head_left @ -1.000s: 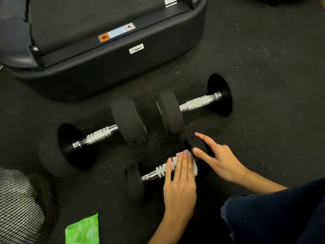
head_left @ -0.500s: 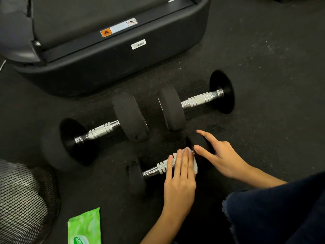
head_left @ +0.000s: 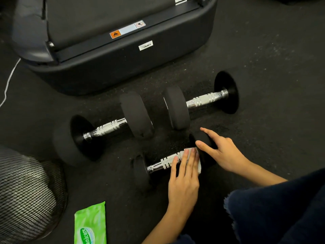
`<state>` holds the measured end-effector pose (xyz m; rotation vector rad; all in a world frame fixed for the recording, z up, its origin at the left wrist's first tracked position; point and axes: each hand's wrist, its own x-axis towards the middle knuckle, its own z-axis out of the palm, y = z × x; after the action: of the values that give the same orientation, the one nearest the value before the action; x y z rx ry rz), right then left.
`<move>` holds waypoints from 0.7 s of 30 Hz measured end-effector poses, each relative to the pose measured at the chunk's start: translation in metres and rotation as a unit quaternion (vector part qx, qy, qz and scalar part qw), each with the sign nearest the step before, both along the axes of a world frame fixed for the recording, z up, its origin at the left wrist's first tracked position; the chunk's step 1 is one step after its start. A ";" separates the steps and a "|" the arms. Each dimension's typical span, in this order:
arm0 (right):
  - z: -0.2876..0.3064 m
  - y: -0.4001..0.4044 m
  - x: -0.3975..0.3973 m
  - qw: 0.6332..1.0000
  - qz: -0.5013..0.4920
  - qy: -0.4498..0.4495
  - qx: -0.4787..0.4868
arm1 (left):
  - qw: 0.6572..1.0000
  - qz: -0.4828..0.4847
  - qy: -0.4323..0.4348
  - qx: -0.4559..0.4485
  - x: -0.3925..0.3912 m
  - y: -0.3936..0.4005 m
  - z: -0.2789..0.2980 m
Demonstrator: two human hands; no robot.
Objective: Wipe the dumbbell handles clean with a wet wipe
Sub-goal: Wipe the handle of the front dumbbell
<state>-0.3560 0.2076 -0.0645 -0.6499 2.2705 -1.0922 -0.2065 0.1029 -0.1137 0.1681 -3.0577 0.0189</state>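
Observation:
Three dumbbells lie on the black floor. The small dumbbell is nearest me, with a chrome handle. My left hand lies flat on the right part of that handle, straight fingers pressing a white wet wipe onto it. My right hand rests on the small dumbbell's right black weight, fingers spread and nearly straight. A large dumbbell lies behind on the left. A second large dumbbell lies behind on the right. Both have bare chrome handles.
A green wet-wipe pack lies on the floor at the lower left. A black mesh fan guard fills the left edge. The black base of a treadmill stands behind the dumbbells. My dark trouser knee is at the lower right.
My left hand with the wipe has stayed on the right end of the small dumbbell's handle, shifting only slightly. The right hand keeps its place on the weight. The camera has tilted a little.

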 end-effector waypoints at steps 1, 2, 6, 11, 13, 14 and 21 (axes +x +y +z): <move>0.001 0.000 -0.001 1.000 0.000 0.000 0.000 | 1.000 0.001 -0.003 -0.002 -0.002 0.001 0.001; 0.002 -0.001 -0.001 1.000 0.001 0.001 0.000 | 1.000 0.006 -0.007 -0.003 -0.003 0.001 0.002; 0.000 0.000 0.002 1.000 0.000 0.003 -0.001 | 0.999 0.032 -0.019 0.010 -0.011 0.004 0.006; -0.003 -0.001 0.000 1.000 -0.002 -0.004 -0.004 | 0.996 0.045 -0.071 0.024 -0.020 0.005 0.015; -0.003 -0.002 0.000 1.000 -0.007 -0.002 -0.007 | 0.994 0.034 -0.061 0.085 -0.020 -0.004 0.023; -0.003 -0.002 0.000 1.000 -0.010 0.003 -0.008 | 0.989 0.038 -0.034 0.137 -0.022 -0.010 0.027; -0.005 0.001 0.002 1.000 -0.013 0.007 -0.014 | 0.975 -0.032 0.093 0.199 -0.029 -0.030 0.005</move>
<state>-0.3544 0.2090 -0.0692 -0.6435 2.2845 -1.1378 -0.2351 0.0731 -0.1082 0.0881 -2.8392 -0.5813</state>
